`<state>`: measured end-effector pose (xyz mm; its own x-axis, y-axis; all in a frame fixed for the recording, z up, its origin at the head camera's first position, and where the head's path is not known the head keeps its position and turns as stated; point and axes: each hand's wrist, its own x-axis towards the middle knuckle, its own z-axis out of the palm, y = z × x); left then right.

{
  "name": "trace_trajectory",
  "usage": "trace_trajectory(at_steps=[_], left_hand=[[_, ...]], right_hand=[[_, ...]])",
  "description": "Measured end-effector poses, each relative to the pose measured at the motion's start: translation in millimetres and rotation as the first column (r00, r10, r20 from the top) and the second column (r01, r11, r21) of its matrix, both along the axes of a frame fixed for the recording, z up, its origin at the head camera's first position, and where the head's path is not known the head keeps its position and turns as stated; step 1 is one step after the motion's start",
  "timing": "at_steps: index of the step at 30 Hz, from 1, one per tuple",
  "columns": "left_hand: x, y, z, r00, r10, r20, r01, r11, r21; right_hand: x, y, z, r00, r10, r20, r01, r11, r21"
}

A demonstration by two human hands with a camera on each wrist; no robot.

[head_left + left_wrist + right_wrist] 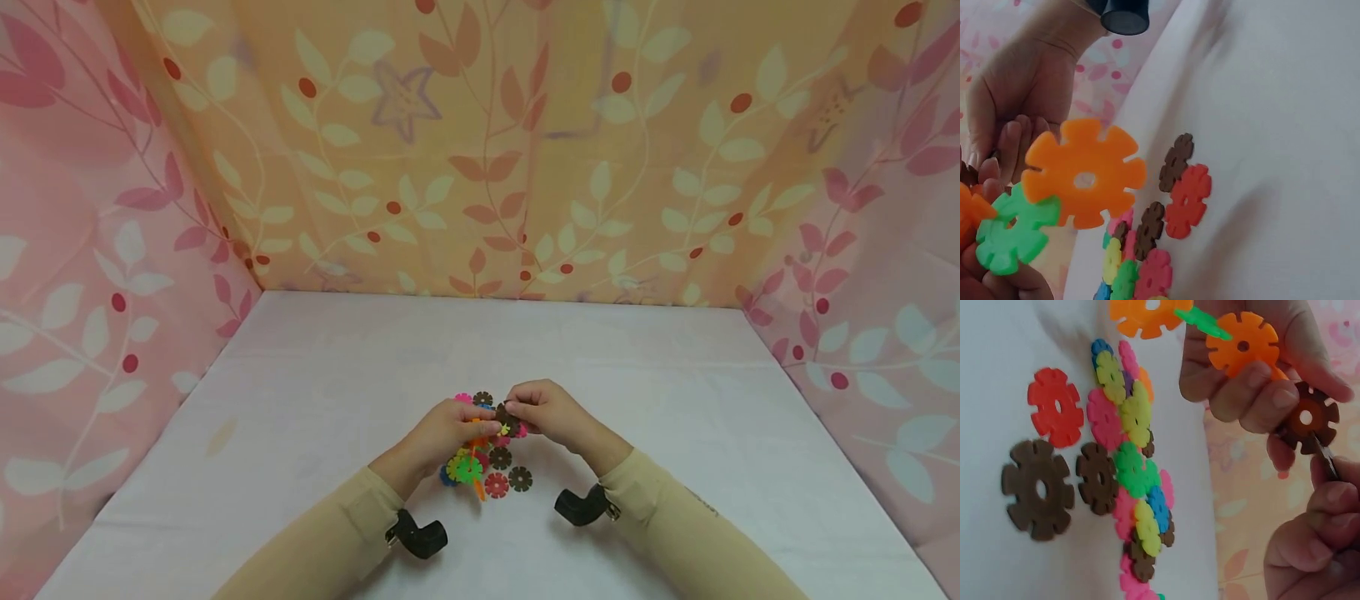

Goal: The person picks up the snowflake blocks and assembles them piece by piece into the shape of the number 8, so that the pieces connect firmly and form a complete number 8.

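Note:
My left hand [453,427] holds a small chain of notched plastic snowflake discs. In the left wrist view its hanging end shows an orange disc [1107,153] slotted into a green disc [1029,244]. The right wrist view shows another orange disc [1260,337] by the left fingers and a brown disc [1325,400] at their tips. My right hand [551,410] pinches a dark disc [1330,467], seen nearly edge-on, against that brown disc's rim. Whether the two slots are engaged I cannot tell. Both hands are above the loose discs.
Loose discs lie on the white table [360,350] below the hands, including a red disc [497,485], a brown disc [521,478] and a green disc [469,470]. Several overlap in a pile. Patterned curtains [480,167] enclose the back and sides. Black wrist mounts [422,535] hang below the sleeves.

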<state>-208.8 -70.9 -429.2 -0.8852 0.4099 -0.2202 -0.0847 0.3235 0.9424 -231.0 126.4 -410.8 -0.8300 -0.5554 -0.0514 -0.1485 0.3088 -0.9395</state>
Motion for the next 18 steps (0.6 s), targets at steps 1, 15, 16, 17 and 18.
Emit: trace_trajectory(at_steps=[1, 15, 16, 17, 18], left_hand=[[0.2, -0.3, -0.2, 1.000, -0.013, 0.008, 0.013, 1.000, 0.001], [3.2, -1.4, 0.8, 0.982, -0.081, 0.168, 0.053, 0.985, 0.167], [3.4, -1.5, 0.7, 0.981, -0.081, 0.179, 0.048, 0.983, 0.180], [3.7, -1.6, 0.9, 0.978, -0.078, 0.193, 0.040, 0.980, 0.194], [3.9, -1.9, 1.1, 0.977, -0.074, 0.201, 0.033, 0.979, 0.200]], right_hand=[[0.1, 0, 0.9, 1.000, 0.008, -0.010, -0.008, 1.000, 0.020], [-8.3, 4, 2.8, 0.999, 0.035, -0.038, -0.030, 0.992, 0.122], [-10.5, 4, 1.8, 0.999, 0.024, -0.046, -0.018, 0.992, 0.129], [-13.7, 5, -0.6, 0.997, 0.014, -0.073, -0.003, 0.988, 0.153], [-17.0, 5, -3.0, 0.994, 0.008, -0.105, 0.012, 0.982, 0.186]])
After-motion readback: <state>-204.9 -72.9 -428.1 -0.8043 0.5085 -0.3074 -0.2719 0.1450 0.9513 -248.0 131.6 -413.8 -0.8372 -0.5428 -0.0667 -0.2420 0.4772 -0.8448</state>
